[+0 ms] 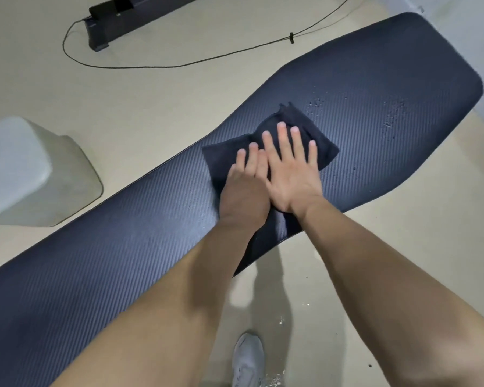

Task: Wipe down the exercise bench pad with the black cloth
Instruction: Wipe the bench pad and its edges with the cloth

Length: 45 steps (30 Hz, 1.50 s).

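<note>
The exercise bench pad (101, 255) is a long dark blue ribbed cushion running from lower left to upper right, widening at the far end. A folded black cloth (291, 118) lies on its middle. My left hand (243, 191) and my right hand (291, 169) both press flat on the cloth, fingers spread, the right partly over the left. Small droplets or specks (394, 115) dot the pad beyond the cloth.
Beige floor surrounds the bench. A translucent plastic container (25, 174) stands at the left. A black bar (129, 20) with a dark device and a thin cable (179, 64) lies at the back. My grey shoe (248, 358) is below the bench edge.
</note>
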Motion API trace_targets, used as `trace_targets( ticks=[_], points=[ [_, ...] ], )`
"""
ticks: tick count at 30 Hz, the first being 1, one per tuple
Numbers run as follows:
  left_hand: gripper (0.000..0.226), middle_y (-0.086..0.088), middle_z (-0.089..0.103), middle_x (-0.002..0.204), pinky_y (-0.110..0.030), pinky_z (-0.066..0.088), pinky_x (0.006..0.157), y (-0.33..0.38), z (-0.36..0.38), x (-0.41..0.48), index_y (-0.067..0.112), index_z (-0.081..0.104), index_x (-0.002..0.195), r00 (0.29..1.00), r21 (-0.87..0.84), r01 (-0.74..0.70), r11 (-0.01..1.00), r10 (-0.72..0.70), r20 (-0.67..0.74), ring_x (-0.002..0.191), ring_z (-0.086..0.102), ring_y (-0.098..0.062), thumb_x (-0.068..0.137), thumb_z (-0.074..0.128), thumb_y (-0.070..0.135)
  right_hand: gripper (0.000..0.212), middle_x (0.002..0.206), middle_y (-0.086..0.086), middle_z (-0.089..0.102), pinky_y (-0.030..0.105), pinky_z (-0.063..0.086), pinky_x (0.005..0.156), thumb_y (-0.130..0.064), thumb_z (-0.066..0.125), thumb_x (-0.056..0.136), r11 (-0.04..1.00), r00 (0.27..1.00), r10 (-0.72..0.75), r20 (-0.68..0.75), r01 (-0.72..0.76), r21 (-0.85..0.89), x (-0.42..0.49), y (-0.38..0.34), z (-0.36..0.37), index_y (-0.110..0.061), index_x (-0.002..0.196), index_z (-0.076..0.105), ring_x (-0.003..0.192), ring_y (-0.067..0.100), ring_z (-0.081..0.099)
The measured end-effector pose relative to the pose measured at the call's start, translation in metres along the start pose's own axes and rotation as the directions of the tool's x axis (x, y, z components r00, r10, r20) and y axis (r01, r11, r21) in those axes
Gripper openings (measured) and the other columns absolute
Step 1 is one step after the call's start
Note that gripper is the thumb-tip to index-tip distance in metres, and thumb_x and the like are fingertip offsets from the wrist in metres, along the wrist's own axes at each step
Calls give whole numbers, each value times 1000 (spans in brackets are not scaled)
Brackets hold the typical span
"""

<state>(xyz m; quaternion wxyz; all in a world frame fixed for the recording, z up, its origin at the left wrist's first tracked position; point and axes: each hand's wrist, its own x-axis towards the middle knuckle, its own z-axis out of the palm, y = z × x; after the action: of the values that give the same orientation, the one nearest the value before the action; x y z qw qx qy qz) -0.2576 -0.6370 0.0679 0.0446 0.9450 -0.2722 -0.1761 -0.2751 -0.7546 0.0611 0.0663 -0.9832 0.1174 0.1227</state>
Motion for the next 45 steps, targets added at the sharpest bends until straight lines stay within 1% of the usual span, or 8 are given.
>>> trace_targets(
  ticks=[7, 11, 15, 19, 23, 29, 34, 45],
  points=[
    [76, -17, -2, 166, -42, 14, 122, 50, 8, 0, 1, 0, 156, 977, 33, -212, 977, 212, -13, 153, -1, -33, 96, 42, 20, 72, 167, 9, -11, 49, 1, 123, -50, 12, 99, 979, 979, 202, -33, -201, 30, -31, 56, 2, -13, 159, -1, 154, 26, -11],
    [67, -16, 5, 166, -40, 15, 123, 46, 28, -67, 1, 11, 156, 987, -222, -143, 964, 123, -100, 153, 4, -29, 98, 44, 11, 70, 166, 13, -10, 47, 4, 124, -48, 13, 102, 964, 966, 257, -27, -254, 80, -82, 25, 17, -8, 158, 1, 154, 28, -9],
    [57, -8, 10, 166, -40, 22, 122, 0, 40, -118, 6, 22, 156, 995, -220, -49, 974, 27, -100, 153, 9, -22, 101, 28, 17, 71, 166, 18, -5, 51, 7, 123, -34, 33, 100, 983, 987, 163, 7, -163, 82, -112, -31, 27, -5, 157, 5, 153, 36, -6],
    [61, 0, 2, 167, -40, 20, 123, -71, 25, -154, 13, 17, 157, 999, -210, 50, 976, -51, 1, 153, -1, -16, 100, 36, 19, 70, 166, 17, -2, 54, 7, 121, -46, 24, 102, 995, 992, -97, 78, 94, 38, -113, -99, 31, -8, 158, 8, 152, 38, -5],
    [61, 3, -7, 166, -38, 13, 124, -131, 11, -169, 17, 3, 159, 987, -163, 161, 973, -162, 10, 153, -8, -14, 102, 22, 28, 71, 167, 9, 1, 53, 5, 122, -50, 32, 100, 943, 935, -331, 126, 327, 52, -77, -152, 28, -17, 159, 11, 153, 32, -2],
    [63, -1, -11, 166, -43, 13, 124, -154, -2, -123, 13, -1, 158, 949, -161, 315, 935, -311, 50, 153, -8, -21, 102, 24, 23, 69, 166, 4, -15, 51, -5, 121, -52, 21, 102, 897, 884, -423, 200, 440, -48, -11, -175, 9, -21, 159, -3, 153, 27, -13],
    [63, -4, -10, 167, -45, 12, 124, -130, -15, -67, 12, 0, 158, 939, -147, 343, 928, -343, 21, 153, -4, -26, 102, 24, 24, 71, 167, 6, -9, 45, -4, 123, -53, 17, 102, 910, 901, -405, 154, 414, -30, 36, -138, -9, -15, 159, -1, 153, 22, -9],
    [66, -5, -11, 167, -44, 4, 124, 55, -33, 127, 14, -2, 159, 942, -160, 313, 936, -327, -70, 153, -8, -27, 100, 27, 26, 68, 167, 5, -11, 45, -1, 124, -48, 13, 101, 919, 925, -375, 55, 379, -107, 154, 95, -56, -17, 159, -4, 154, 22, -10]
  ],
)
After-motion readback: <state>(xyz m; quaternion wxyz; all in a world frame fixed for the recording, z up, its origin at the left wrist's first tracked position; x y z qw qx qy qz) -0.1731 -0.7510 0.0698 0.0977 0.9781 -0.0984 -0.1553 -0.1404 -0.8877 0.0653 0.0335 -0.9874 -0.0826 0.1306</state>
